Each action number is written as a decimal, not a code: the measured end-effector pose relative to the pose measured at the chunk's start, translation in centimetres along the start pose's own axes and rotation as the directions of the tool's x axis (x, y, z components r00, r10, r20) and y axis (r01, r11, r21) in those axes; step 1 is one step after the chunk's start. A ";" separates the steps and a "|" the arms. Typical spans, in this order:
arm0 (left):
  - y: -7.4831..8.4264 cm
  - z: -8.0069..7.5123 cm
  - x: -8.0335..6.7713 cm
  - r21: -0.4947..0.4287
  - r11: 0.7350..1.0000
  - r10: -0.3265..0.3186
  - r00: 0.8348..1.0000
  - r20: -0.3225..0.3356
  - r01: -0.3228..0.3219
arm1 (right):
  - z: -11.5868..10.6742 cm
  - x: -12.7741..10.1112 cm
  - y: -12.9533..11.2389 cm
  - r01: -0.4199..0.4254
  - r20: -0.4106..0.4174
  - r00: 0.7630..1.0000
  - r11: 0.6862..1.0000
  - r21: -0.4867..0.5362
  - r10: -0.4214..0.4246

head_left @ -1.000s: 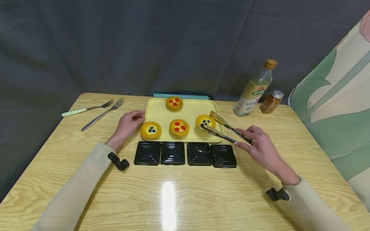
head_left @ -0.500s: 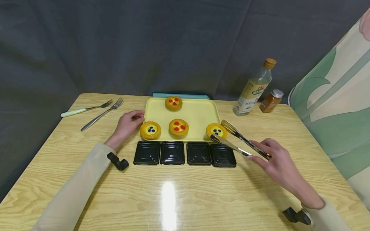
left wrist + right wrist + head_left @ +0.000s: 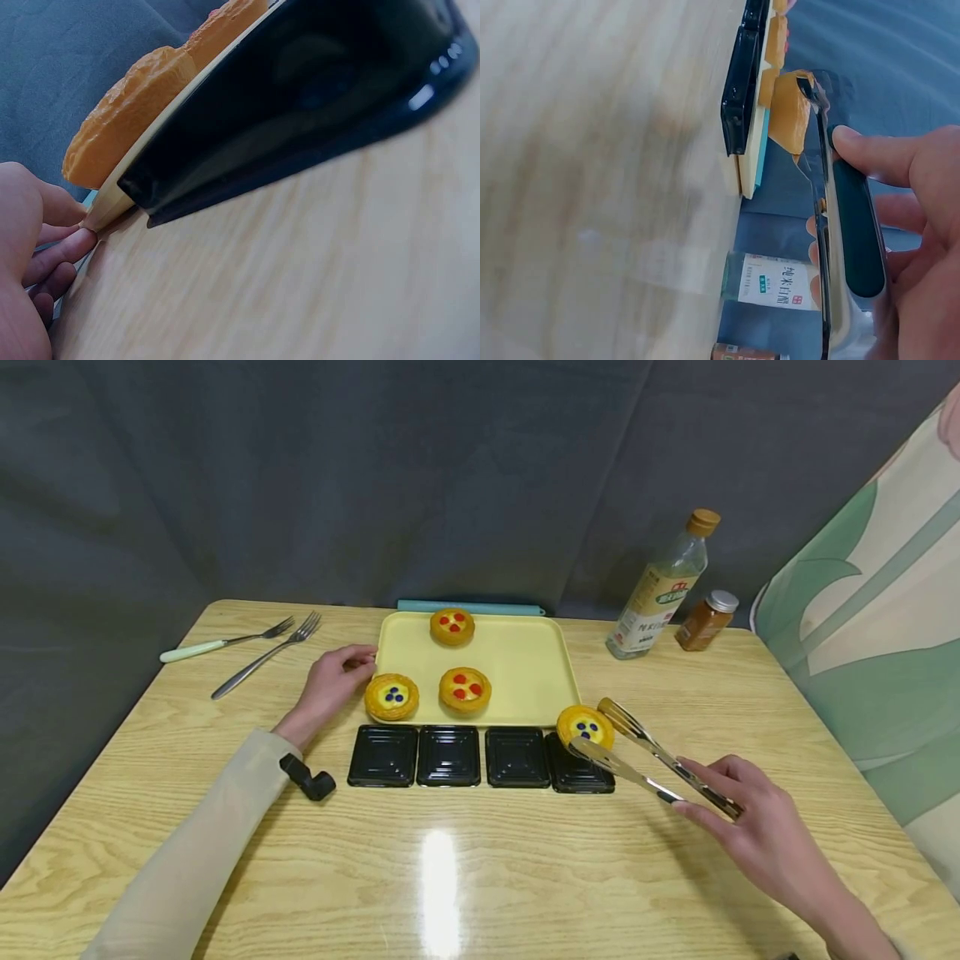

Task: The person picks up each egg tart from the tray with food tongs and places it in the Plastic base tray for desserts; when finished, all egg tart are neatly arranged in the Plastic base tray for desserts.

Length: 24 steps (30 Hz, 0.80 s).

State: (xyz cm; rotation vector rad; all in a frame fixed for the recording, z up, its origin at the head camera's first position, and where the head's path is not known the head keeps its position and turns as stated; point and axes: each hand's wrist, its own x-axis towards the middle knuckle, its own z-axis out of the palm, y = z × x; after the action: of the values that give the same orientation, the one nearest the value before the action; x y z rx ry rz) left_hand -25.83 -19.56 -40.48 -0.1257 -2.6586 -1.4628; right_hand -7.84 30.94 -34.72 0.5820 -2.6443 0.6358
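- Pale yellow rectangular tray (image 3: 517, 652): the left hand (image 3: 335, 685) pinches its left rim; a steady hold should stop it sliding.
- Long shiny metal tongs (image 3: 622, 768): the grip of the right hand (image 3: 765, 835) holds them, their ends drawn in around the tart. A light, even squeeze seems best. Their long axis slants away and leftward.
- Rightmost square black plastic container (image 3: 585, 774): partly hidden; the tart probably needs lifting clear of its rim.
- Round golden pastry tart with blue berries (image 3: 585, 725): over the container's far side, berries up; being round, it shows no long axis.
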 end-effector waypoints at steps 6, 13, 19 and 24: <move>0.1 0.0 -0.1 0.002 1.000 -0.001 1.000 0.002 0.001 | 0.0 -1.0 -0.2 -0.014 0.010 1.000 1.000 0.000 0.014; 0.0 -0.1 0.0 0.003 1.000 -0.004 1.000 -0.001 0.004 | 0.3 -1.4 0.0 -0.033 0.040 0.999 0.999 0.008 0.033; 0.0 0.0 0.0 0.008 1.000 0.000 1.000 -0.001 0.000 | 0.6 -1.5 0.2 -0.035 0.049 0.998 0.999 -0.012 0.036; 0.1 0.0 0.0 0.011 1.000 -0.001 1.000 -0.006 0.001 | 0.6 -1.7 0.1 -0.035 0.054 0.998 0.999 -0.013 0.035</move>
State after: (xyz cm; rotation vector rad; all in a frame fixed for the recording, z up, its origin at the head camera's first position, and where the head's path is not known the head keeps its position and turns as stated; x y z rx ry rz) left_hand -25.78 -19.49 -40.43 -0.1184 -2.6619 -1.4467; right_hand -6.62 31.25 -35.98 0.5584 -2.7123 0.6228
